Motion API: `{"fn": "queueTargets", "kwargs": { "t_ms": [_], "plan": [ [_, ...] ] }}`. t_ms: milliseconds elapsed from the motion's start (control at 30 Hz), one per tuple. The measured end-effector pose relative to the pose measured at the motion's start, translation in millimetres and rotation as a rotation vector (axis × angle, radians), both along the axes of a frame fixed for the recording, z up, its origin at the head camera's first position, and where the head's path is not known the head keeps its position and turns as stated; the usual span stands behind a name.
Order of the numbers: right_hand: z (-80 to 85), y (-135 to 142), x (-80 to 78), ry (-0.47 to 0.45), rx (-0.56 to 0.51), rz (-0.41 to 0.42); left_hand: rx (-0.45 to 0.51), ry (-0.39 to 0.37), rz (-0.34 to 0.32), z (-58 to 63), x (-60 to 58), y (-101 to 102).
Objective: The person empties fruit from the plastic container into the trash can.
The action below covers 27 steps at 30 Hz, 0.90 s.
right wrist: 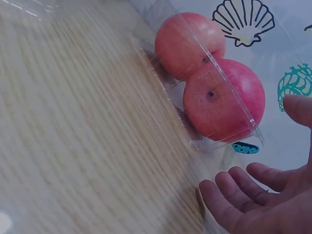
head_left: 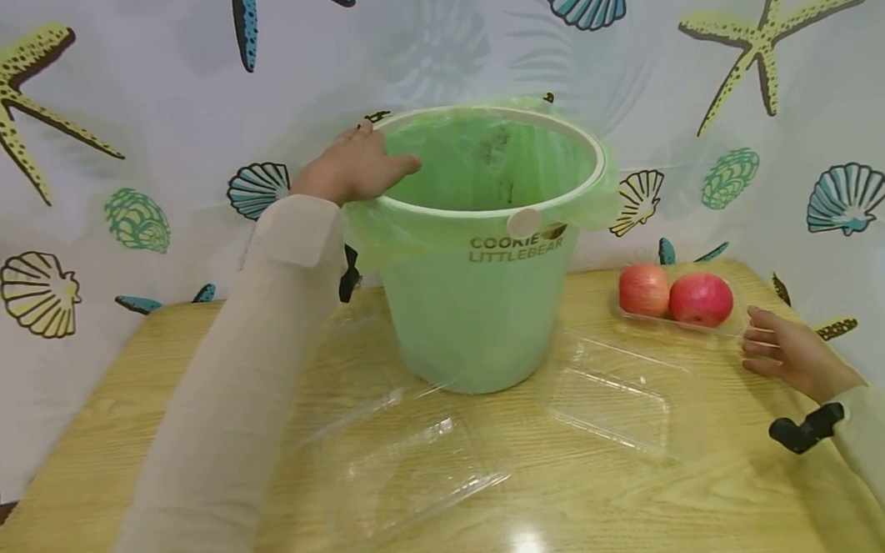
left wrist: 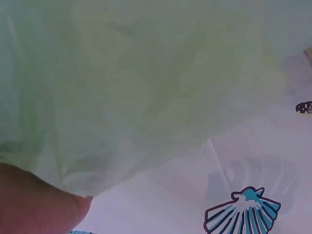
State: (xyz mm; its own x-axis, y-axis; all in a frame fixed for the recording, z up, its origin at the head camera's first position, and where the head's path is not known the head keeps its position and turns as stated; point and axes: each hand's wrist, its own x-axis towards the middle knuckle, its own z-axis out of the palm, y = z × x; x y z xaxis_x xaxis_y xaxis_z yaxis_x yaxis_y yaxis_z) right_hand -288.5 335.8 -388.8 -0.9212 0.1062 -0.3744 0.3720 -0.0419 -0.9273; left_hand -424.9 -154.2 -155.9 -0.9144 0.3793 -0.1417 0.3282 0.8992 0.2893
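A light green trash can with a white rim stands upright on the table, lined with a thin green bag folded over its rim. My left hand grips the rim at its left side, the thumb lying over the opening; some fingers are hidden. In the left wrist view, one digit shows beside the hanging bag. Two red apples sit in a clear plastic tray at the back right. Just right of this tray is my right hand, fingers loosely bent, holding nothing.
Two more clear plastic trays lie on the wooden table: one in front of the can, a tray, and another tray to its right. A patterned cloth hangs behind the table.
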Motion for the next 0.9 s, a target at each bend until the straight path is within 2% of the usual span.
{"fn": "queueTargets", "kwargs": {
  "t_ms": [333, 700, 900],
  "plan": [
    [2.1, 3, -18.7, -0.031, -0.184, -0.078, 0.001, -0.002, 0.0, 0.7, -0.5, 1],
    [1.5, -3, -28.7, -0.017, -0.186, -0.11, -0.01, 0.009, -0.015, 1.5, -0.1, 1],
    [2.2, -3, -29.0, -0.04, -0.381, -0.045, -0.011, 0.001, -0.003, 1.5, 0.6, 1]
  ]
}}
